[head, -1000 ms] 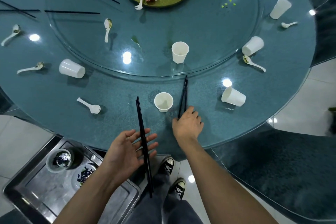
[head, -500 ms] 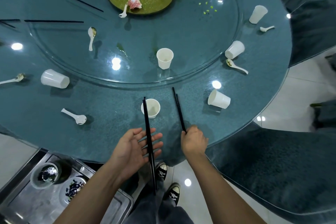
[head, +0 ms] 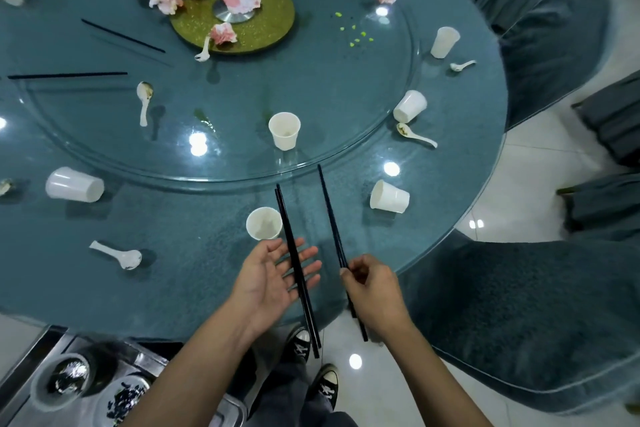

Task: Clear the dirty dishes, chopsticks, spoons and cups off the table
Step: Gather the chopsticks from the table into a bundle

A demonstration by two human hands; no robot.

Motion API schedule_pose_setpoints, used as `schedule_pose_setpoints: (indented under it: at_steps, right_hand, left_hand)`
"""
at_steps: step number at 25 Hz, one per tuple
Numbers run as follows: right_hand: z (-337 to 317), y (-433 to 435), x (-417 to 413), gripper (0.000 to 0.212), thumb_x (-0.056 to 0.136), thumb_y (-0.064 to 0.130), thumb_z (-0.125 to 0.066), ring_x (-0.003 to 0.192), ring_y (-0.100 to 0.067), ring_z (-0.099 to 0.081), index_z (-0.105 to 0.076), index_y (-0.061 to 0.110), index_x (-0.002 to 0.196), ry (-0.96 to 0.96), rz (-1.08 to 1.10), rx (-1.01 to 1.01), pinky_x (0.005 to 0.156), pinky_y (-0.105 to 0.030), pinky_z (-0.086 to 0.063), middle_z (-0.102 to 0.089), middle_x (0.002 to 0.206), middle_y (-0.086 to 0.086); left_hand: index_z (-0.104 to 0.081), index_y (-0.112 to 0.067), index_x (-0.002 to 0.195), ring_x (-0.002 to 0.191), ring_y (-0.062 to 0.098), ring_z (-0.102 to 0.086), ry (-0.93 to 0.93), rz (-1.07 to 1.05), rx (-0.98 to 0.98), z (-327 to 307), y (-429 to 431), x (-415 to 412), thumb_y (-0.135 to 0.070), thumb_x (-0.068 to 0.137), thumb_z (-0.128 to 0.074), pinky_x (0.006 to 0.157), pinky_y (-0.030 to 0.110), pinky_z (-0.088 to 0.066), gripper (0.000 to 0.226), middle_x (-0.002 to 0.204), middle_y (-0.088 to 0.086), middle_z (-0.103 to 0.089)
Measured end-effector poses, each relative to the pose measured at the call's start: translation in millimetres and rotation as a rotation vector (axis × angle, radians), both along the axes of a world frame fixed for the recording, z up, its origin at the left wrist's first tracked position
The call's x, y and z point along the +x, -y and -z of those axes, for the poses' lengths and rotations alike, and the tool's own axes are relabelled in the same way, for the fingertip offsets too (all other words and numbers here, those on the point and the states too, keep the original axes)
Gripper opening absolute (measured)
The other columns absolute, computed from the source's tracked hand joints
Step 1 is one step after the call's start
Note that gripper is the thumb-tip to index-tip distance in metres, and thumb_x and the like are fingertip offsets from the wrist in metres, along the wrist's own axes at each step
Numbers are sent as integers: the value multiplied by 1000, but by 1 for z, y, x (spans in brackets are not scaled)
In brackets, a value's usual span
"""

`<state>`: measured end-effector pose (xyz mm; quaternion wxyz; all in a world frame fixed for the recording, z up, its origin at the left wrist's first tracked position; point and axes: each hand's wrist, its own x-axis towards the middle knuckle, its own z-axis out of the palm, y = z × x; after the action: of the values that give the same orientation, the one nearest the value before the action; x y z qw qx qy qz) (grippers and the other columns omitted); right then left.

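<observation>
Head view, metal tray: low at the near left, beside the table's edge, with two dirty bowls in it; probably the drop-off for whatever is cleared.
Left hand: palm up, fingers straight and spread, gripping nothing; it works as a shelf.
First pair of chopsticks: lies across those flat fingers, tips over the table, back ends hanging past the rim above the shoes.
Right hand: fingers curled, pinching the second pair between thumb and fingertips.
Second pair of chopsticks: runs nearly parallel to the first, just beside it and apart; likely being brought over to join the bundle. Whether its tips touch the table, I cannot tell.
Upright cup: on the table, just left of the first pair.
Tipped cup: on its side to the right, within easy reach.
Spoon: on the table, near left.
Turntable: farther off, carrying another cup, a spoon and loose chopsticks; much is left to clear.
</observation>
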<state>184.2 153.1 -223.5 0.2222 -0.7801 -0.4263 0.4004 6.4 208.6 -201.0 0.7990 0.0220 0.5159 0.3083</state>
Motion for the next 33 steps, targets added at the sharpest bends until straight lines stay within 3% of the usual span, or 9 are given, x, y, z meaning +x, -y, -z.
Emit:
schedule_pose_setpoints:
  at_steps: [3, 8, 13, 19, 24, 33]
  right_hand:
    - [-25, 8, 3, 11, 92, 25, -69, 67, -2, -59, -63, 25, 83, -108, -61, 8, 66, -19, -49, -65, 73, 8]
    - [-38, 20, 6, 12, 86, 27, -73, 57, -2, -55, -66, 19, 79, -78, -36, -17, 59, -19, -47, -65, 66, 3]
    - [-45, 23, 14, 10, 86, 30, -77, 68, -4, -66, -70, 24, 82, -70, 59, 44, 70, -24, -56, -71, 74, 5]
    - [-56, 9, 20, 10, 88, 32, -77, 70, -6, -65, -70, 25, 87, -17, 148, 107, 71, -29, -58, -70, 74, 4]
    - [-61, -5, 21, 10, 88, 33, -75, 70, -7, -65, -69, 26, 92, 56, 127, 99, 71, -34, -59, -68, 74, 6]
    - [-73, -3, 46, 9, 93, 42, -67, 73, -4, -64, -68, 33, 93, 168, 170, 196, 72, -31, -59, -67, 80, 12]
  left_hand:
    - [-61, -6, 127, 110, 37, -64, 17, 16, 12, -4, -9, 19, -30, 97, -45, 93, 49, -51, 42, 129, 20, -67]
    - [-60, -5, 124, 108, 39, -65, 101, 48, 25, -11, -12, 45, -28, 98, -42, 99, 53, -49, 39, 127, 22, -68]
    - [-60, -7, 118, 104, 36, -68, 85, 110, 58, -15, -18, 56, -27, 99, -41, 96, 50, -49, 33, 116, 19, -73]
    - [-61, -9, 131, 116, 36, -62, 95, 203, 59, -19, -22, 62, -32, 97, -45, 94, 47, -48, 44, 131, 18, -68]
    - [-61, -12, 114, 116, 34, -57, 108, 252, 79, -24, -27, 70, -35, 80, -53, 90, 44, -46, 42, 130, 18, -68]
    - [-53, -6, 139, 106, 33, -69, 144, 270, 92, -37, -37, 86, -33, 81, -54, 88, 48, -54, 64, 127, 19, -69]
